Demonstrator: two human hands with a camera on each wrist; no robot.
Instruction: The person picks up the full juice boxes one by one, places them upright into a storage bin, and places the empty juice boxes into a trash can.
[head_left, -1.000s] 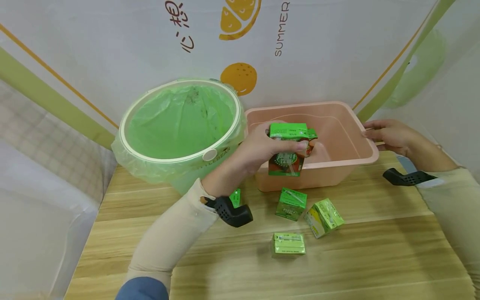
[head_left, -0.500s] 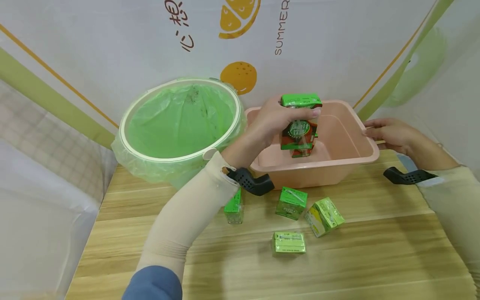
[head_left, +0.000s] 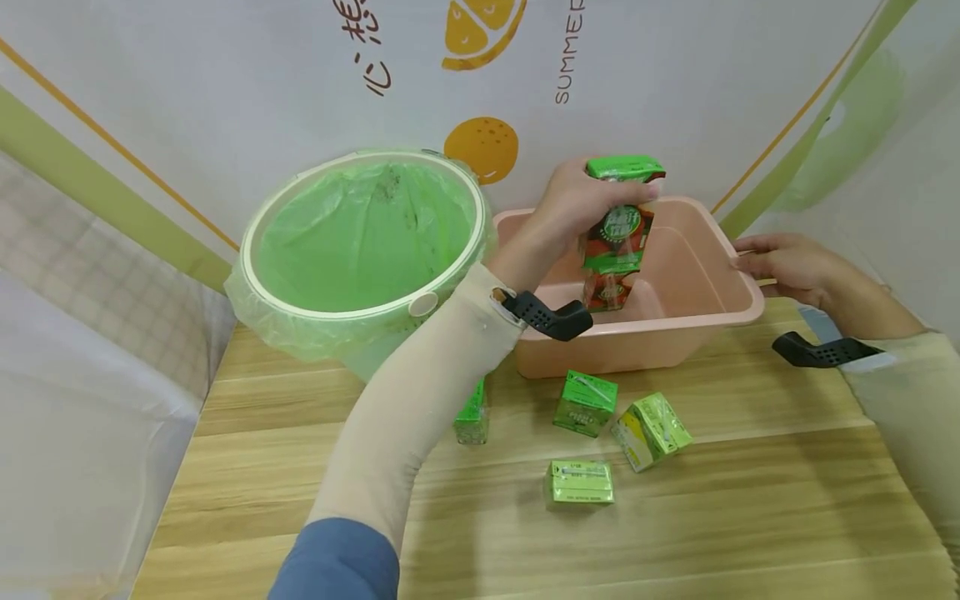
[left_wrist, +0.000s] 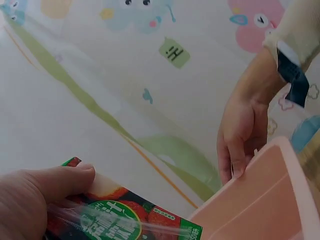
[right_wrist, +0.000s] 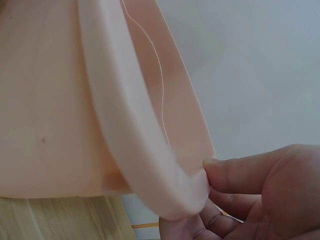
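My left hand (head_left: 573, 200) grips a red and green juice box (head_left: 619, 233), tilted, over the pink plastic basin (head_left: 600, 357). The left wrist view shows my thumb across this juice box (left_wrist: 135, 217), whose printed front faces up. A second red juice box (head_left: 606, 292) stands inside the basin, partly hidden behind the held one. At the basin's right end, my right hand (head_left: 795, 268) pinches the rim. Up close in the right wrist view, thumb and fingers of the right hand (right_wrist: 250, 190) close around the rim's corner (right_wrist: 182, 200).
Left of the basin stands a green bin (head_left: 330, 316) lined with a translucent bag. In front on the wooden table (head_left: 712, 533) lie a green juice box (head_left: 585, 404), a yellow-green one (head_left: 652, 432), a light green one (head_left: 581, 482), and another green box (head_left: 472, 423) beside my left sleeve.
My left hand has moved rightward and away from me with the juice box, from the basin's front rim to over its inside. The right hand keeps its place on the rim.
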